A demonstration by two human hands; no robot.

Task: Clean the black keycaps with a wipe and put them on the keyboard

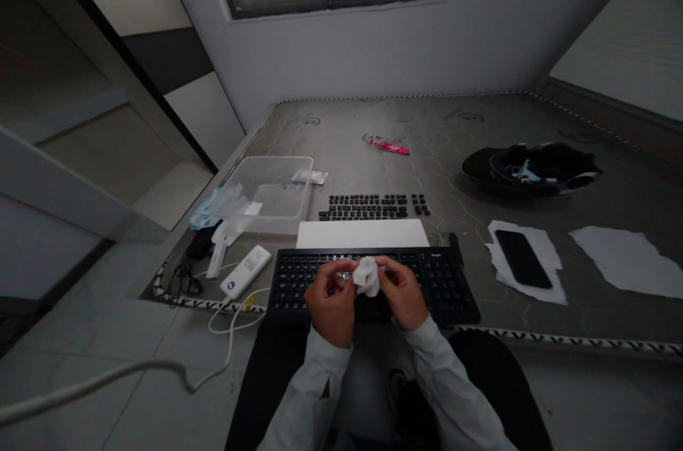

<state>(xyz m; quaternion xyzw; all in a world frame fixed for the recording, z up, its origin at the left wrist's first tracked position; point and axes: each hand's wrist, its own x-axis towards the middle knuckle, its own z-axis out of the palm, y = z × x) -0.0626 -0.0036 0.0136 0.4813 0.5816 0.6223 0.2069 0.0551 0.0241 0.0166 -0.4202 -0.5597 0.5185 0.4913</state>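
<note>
Between my two hands is a crumpled white tissue (367,276), pinched from both sides. My left hand (334,300) has its fingers closed on the tissue's left edge. On the opposite edge, my right hand (403,292) grips it with thumb and fingers. Both hands are above a black keyboard (453,294), whose left part shows bare switch spots without caps. Behind the keyboard lies a white sheet or board (363,232). Farther back, loose black keycaps (368,207) are laid out in rows.
A clear plastic bin (267,216) and a white power strip (246,272) with its cable are on the left. To the right lie a phone (523,259) on paper, another white paper (629,259) and a dark cap (533,170). A red packet (392,146) lies at the back.
</note>
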